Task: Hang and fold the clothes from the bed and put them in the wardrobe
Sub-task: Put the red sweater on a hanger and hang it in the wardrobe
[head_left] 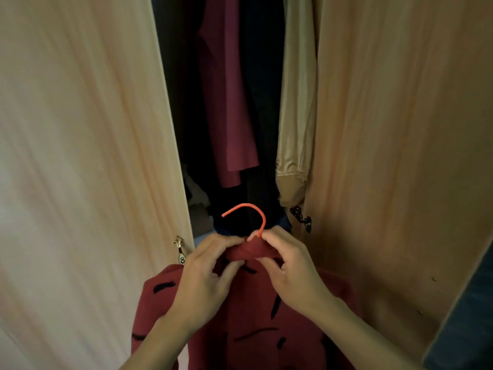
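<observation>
Risk, we judge: shirt [240, 329] slips off hanger [263, 220] if we lift by collar fabric alone; hook may snag clothes [226, 102] hung in wardrobe [80, 156]. Hands: left hand [205, 279] and right hand [290, 273] both curled, pinching shirt collar at hanger neck, just outside the open doors.

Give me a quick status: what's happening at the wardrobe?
Left hand, right hand pinch red shirt at collar, on orange hanger. Not hung yet. Maroon garment, tan jacket hang ahead.
</observation>
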A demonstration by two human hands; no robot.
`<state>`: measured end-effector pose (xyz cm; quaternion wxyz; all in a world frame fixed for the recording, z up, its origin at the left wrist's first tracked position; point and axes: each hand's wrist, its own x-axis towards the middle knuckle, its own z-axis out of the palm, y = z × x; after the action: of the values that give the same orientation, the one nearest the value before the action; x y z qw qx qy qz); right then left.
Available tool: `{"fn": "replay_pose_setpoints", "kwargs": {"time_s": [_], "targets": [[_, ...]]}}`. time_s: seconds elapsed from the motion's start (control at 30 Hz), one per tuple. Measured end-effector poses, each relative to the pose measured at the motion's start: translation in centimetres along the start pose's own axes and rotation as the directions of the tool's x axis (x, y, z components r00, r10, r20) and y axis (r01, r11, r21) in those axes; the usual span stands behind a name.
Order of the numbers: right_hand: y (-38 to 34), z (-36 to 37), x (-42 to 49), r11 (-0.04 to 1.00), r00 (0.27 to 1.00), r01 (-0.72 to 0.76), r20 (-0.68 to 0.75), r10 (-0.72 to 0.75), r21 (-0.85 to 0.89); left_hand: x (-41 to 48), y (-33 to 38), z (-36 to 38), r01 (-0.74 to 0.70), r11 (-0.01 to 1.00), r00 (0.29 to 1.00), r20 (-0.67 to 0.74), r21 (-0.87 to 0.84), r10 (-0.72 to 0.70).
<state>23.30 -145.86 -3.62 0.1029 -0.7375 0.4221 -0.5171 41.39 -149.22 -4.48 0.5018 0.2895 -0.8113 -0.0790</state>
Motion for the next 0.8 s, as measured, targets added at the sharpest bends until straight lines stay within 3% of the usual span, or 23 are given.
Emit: {"fn": "replay_pose_setpoints", "kwargs": {"time_s": [0.13,0.23,0.33,0.43,0.6,0.8], "targets": [[-0.2,2.0,0.9,0.997,0.997,0.003,-0.08,-0.009,-0.078,1.4,-2.2,-2.9,0.027,0.999,0.994,0.102,0.036,-0.031],[-0.2,2.6,1.8,0.993,0.994,-0.017,-0.105,0.005,-0.113,4.0,-4.7,-5.8,-0.015,0.938,0.997,0.075,0.345,-0.012],[-0.8,3.2,2.4,0.99,0.996,-0.028,-0.093,0.015,-0.142,6.9,-6.9,-7.0,-0.157,0.725,0.981,0.188,0.67,0.039],[-1.3,3.9,2.7,0.976,0.995,-0.008,-0.094,-0.013,-0.216,9.1,-8.4,-6.7,-0.299,0.483,0.923,0.377,0.823,-0.071],[-2.3,4.6,2.6,0.969,0.995,0.004,-0.091,-0.028,-0.247,9.9,-9.8,-6.7,-0.431,0.181,0.835,0.466,0.884,-0.291],[-2.9,4.8,1.3,0.956,0.99,-0.015,-0.136,-0.026,-0.294,10.6,-9.1,-6.3,-0.484,0.118,0.809,0.495,0.867,-0.318]]}}
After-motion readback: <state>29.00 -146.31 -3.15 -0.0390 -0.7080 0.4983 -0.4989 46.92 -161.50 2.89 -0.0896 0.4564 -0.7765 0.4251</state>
